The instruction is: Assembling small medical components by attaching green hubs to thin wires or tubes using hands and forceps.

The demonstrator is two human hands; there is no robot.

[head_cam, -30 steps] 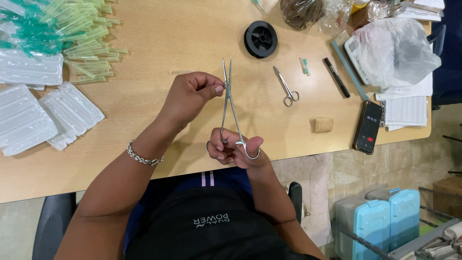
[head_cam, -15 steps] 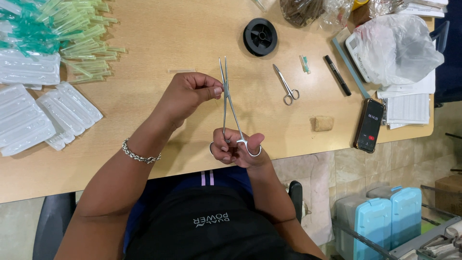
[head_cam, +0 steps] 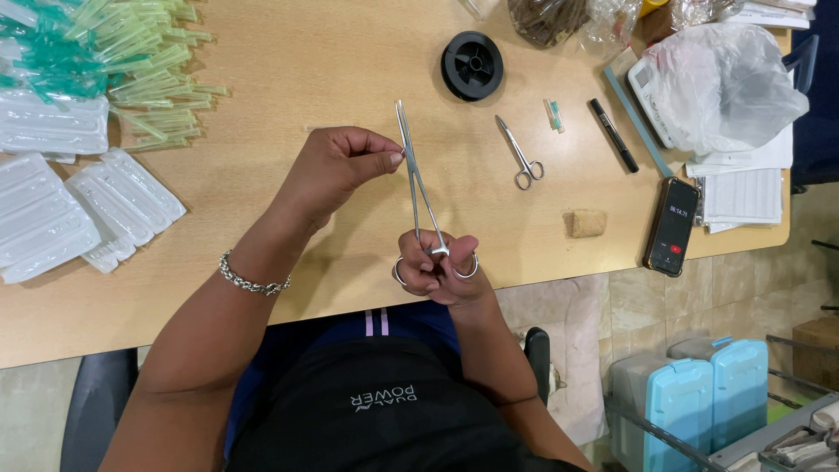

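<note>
Two hands meet over the near edge of a pale wooden table (head_cam: 262, 288), both busy with one slim steel forceps (head_cam: 417, 188). The right hand (head_cam: 441, 271) is closed on the forceps, fingers through its ring handles, which sit just above the table's front edge. From there the tool's long axis runs almost straight away from the person, leaning slightly left, with its narrow tips pointing toward the far side of the table. The left hand (head_cam: 336, 170) is pinched shut, thumb and forefinger pressed together right beside the forceps shaft, about midway up; something very fine may be held in that pinch, but it is too small to tell. A silver chain bracelet (head_cam: 252, 278) circles the left wrist.

Farther from the forceps tips, a round black spool (head_cam: 472, 65) lies flat. Right of the forceps rests a small pair of shiny scissors (head_cam: 522, 156), its points aimed away, then a black pen (head_cam: 613, 134) lying at a slant, a dark phone (head_cam: 672, 226) with a lit screen, and a small tan block (head_cam: 586, 223) with a rough, cork-like surface. Beyond those sits a crumpled white plastic bag (head_cam: 721, 83). Well left of the forceps lie clear moulded plastic trays (head_cam: 79, 210), and beyond them a loose heap of green plastic capped pieces (head_cam: 114, 61).
</note>
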